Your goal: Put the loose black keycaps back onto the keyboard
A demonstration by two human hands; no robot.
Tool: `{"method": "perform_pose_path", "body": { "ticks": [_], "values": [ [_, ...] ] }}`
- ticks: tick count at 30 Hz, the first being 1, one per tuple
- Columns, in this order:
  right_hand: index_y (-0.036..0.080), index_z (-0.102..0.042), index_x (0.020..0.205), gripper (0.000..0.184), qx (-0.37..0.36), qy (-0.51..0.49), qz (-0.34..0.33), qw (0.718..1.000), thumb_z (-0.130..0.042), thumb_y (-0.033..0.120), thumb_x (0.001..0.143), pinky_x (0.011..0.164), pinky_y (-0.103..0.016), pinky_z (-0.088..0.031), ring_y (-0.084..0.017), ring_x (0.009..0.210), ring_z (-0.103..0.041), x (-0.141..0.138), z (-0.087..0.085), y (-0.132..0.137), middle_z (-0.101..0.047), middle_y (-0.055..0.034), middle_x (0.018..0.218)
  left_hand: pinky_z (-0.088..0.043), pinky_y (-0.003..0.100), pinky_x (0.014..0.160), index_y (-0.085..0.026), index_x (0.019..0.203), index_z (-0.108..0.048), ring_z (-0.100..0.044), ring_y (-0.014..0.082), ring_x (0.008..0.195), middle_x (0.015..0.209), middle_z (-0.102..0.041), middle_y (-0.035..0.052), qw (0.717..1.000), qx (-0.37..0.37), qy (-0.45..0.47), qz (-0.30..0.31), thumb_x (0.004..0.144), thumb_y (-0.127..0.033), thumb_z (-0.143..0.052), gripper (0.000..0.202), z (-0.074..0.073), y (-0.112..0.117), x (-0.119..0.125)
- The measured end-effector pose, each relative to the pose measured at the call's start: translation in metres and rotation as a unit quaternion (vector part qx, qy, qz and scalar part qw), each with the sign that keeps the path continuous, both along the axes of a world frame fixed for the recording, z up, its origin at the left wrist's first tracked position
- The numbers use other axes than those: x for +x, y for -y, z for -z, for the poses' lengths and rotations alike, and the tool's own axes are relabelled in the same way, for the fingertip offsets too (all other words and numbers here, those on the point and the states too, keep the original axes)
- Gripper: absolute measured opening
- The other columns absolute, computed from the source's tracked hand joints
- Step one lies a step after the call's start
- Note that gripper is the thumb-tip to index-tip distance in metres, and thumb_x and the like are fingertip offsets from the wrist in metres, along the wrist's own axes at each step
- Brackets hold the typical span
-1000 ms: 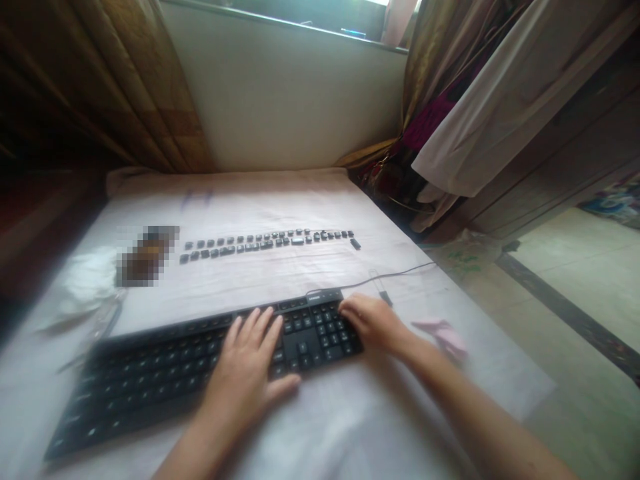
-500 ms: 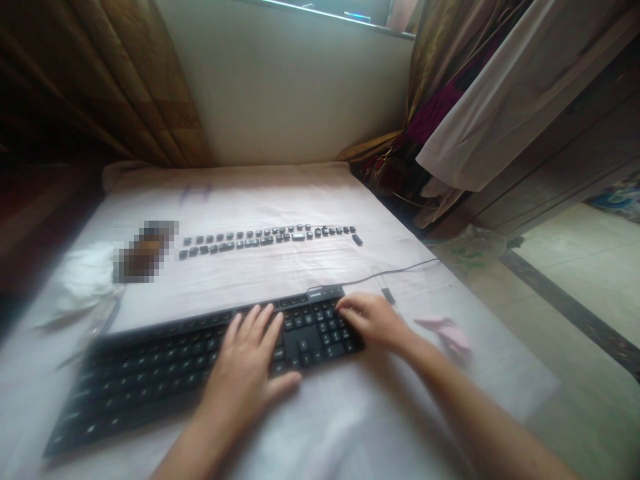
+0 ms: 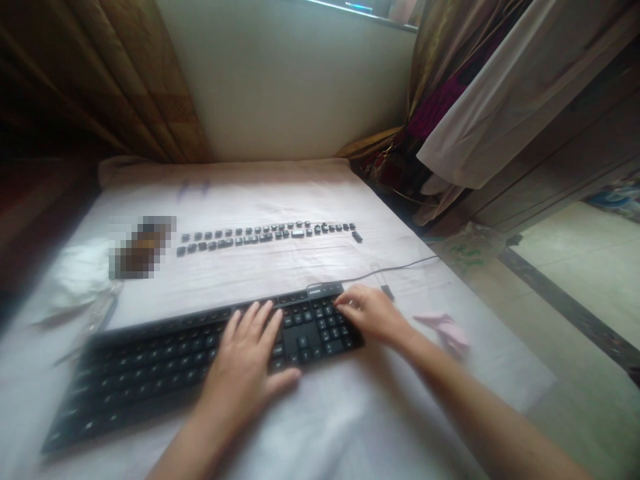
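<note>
A black computer keyboard (image 3: 160, 377) lies at a slant across the white cloth. Fingers spread, my left hand (image 3: 247, 357) rests flat over its middle, with the thumb near the front edge. At the keyboard's right end, my right hand (image 3: 373, 312) has thumb and fingers pinched at the top right of the number pad. Whatever sits between those fingertips is too small or hidden to make out. Loose black keycaps (image 3: 297, 234) lie in two rows beyond the keyboard, and a longer one (image 3: 357, 237) sits at their right end.
A thin cable (image 3: 400, 266) runs from the keyboard to the cloth's right edge. Near my right hand are a small tool with a dark handle and wire loop (image 3: 387, 291) and a pink cloth (image 3: 447, 331). A white bundle (image 3: 80, 270) and a blurred-out item (image 3: 143, 248) lie left.
The view has shifted very slightly. My left hand stays flat on the keyboard, and my right hand keeps its pinch at the number pad with barely any movement.
</note>
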State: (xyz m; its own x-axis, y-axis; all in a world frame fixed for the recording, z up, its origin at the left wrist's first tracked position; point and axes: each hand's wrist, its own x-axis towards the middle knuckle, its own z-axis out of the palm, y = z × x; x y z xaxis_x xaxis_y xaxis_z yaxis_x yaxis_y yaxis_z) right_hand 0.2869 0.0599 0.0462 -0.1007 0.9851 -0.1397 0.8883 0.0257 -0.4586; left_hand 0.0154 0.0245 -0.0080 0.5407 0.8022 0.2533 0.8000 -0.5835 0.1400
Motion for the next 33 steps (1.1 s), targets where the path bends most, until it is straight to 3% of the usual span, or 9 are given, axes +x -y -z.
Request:
{"method": "perform_pose_path", "body": {
  "ticks": [16,21,25,27,30,33],
  "values": [
    [0.026,-0.079,0.086,0.018,-0.06,0.056,0.007,0.997,-0.064,0.017,0.08,0.085,-0.03,-0.05,-0.021,0.095,-0.071,-0.009,-0.013,-0.011,-0.078,-0.0024,0.096,-0.027,0.055,0.115,-0.016,0.147,-0.04,-0.04,0.0356,0.139,0.152,-0.043,0.015,0.999,0.027,-0.023,0.001,0.079,-0.068,-0.061,0.089,0.0,-0.001,0.0],
    [0.024,-0.077,0.084,0.013,0.024,-0.006,0.052,0.998,-0.065,0.018,0.08,0.082,-0.03,-0.051,-0.02,0.09,-0.07,-0.008,0.005,0.004,-0.077,-0.0031,0.093,-0.027,0.054,0.115,-0.015,0.147,-0.041,-0.04,0.0357,0.139,0.151,-0.043,0.0152,0.999,0.029,-0.025,0.001,0.078,-0.068,-0.061,0.089,0.0,-0.002,0.001],
    [0.021,-0.071,0.096,0.02,0.067,-0.104,0.13,0.984,-0.067,0.019,0.076,0.075,-0.03,-0.052,-0.018,0.075,-0.068,-0.005,0.021,0.012,-0.075,-0.0021,0.088,-0.028,0.056,0.114,-0.014,0.147,-0.042,-0.04,0.0368,0.138,0.151,-0.043,0.0155,0.999,0.025,-0.024,0.0,0.078,-0.068,-0.062,0.089,-0.001,-0.002,0.001],
    [0.02,-0.069,0.092,0.015,0.074,-0.163,0.143,0.973,-0.063,0.022,0.079,0.071,-0.029,-0.052,-0.017,0.072,-0.067,-0.001,0.025,0.014,-0.074,-0.0017,0.084,-0.029,0.056,0.114,-0.014,0.147,-0.042,-0.04,0.0369,0.138,0.151,-0.043,0.0154,0.999,0.023,-0.024,0.0,0.078,-0.068,-0.062,0.089,-0.001,-0.002,0.001],
    [0.021,-0.069,0.085,0.015,0.132,-0.214,0.118,0.961,-0.054,0.022,0.084,0.071,-0.029,-0.053,-0.019,0.079,-0.068,0.004,0.03,0.019,-0.073,-0.0029,0.085,-0.029,0.056,0.114,-0.015,0.147,-0.042,-0.04,0.0367,0.138,0.152,-0.043,0.015,1.0,0.02,-0.022,0.0,0.078,-0.067,-0.062,0.088,-0.001,-0.001,0.0],
    [0.023,-0.072,0.089,0.025,0.226,-0.172,0.035,0.958,-0.05,0.014,0.084,0.079,-0.032,-0.054,-0.02,0.088,-0.067,0.004,0.036,0.026,-0.072,-0.0051,0.092,-0.028,0.056,0.115,-0.016,0.147,-0.041,-0.039,0.0365,0.139,0.153,-0.041,0.0146,1.0,0.015,-0.016,-0.002,0.079,-0.067,-0.061,0.088,-0.001,-0.001,0.0]
  ]
}}
